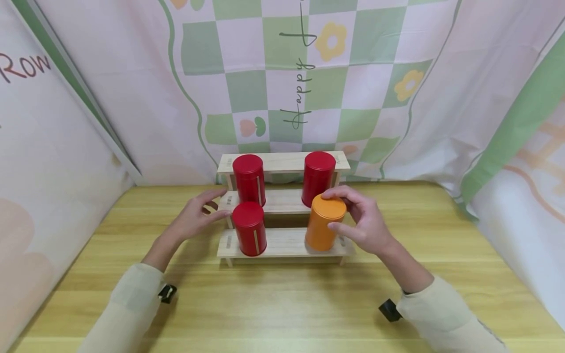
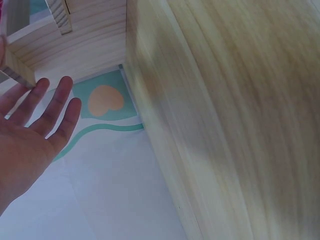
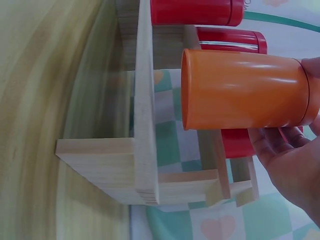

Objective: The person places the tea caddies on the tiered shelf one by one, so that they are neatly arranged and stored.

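A three-step wooden rack (image 1: 287, 243) stands on the table. My right hand (image 1: 366, 223) grips an orange canister (image 1: 324, 228) near its lid, upright over the right end of the bottom step. In the right wrist view, a gap separates the orange canister (image 3: 240, 90) from that step. At the bottom step's left end stands a red canister (image 1: 250, 233). Two more stand on the middle step, one red canister (image 1: 249, 179) at left and another red canister (image 1: 319, 176) at right. My left hand (image 1: 196, 213) holds the middle step's left end between thumb and fingers.
A wood-grain table (image 1: 273, 304) extends in front of the rack. Behind it hangs a checkered, flower-printed cloth (image 1: 287, 88). Fabric walls close in both sides. A small black device (image 1: 167, 293) is on the left sleeve, and another black device (image 1: 390, 310) is by the right sleeve.
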{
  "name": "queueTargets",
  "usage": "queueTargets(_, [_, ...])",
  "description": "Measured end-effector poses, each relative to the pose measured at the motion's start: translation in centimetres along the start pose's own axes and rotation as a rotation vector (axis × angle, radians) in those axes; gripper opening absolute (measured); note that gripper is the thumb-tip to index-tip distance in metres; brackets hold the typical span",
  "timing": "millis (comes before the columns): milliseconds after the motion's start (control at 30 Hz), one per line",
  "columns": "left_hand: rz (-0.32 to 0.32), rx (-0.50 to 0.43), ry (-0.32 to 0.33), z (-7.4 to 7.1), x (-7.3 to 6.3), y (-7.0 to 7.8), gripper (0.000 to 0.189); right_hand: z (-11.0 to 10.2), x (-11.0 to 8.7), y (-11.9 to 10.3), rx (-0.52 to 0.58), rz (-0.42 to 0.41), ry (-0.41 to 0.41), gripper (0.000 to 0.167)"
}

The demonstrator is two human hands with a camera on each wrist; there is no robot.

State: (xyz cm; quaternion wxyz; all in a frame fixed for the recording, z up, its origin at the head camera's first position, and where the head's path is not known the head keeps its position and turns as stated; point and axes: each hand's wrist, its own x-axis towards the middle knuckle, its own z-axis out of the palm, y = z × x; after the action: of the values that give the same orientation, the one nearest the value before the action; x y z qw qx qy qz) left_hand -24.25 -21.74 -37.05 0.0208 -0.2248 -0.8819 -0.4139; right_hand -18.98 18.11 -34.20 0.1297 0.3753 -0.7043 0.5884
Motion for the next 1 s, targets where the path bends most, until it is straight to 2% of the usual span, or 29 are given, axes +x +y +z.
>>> queueTargets(400, [0.006,-0.002,-0.001,0.01,-0.03,-0.05,0.062,0.64,-0.61,0.62,-0.106,0.107,-0.010,0.045])
queueTargets(1000, [-0.004,-0.004,0.004,0.05,-0.05,-0.07,0.062,0.77,-0.65,0.63,-0.197,0.172,-0.021,0.047])
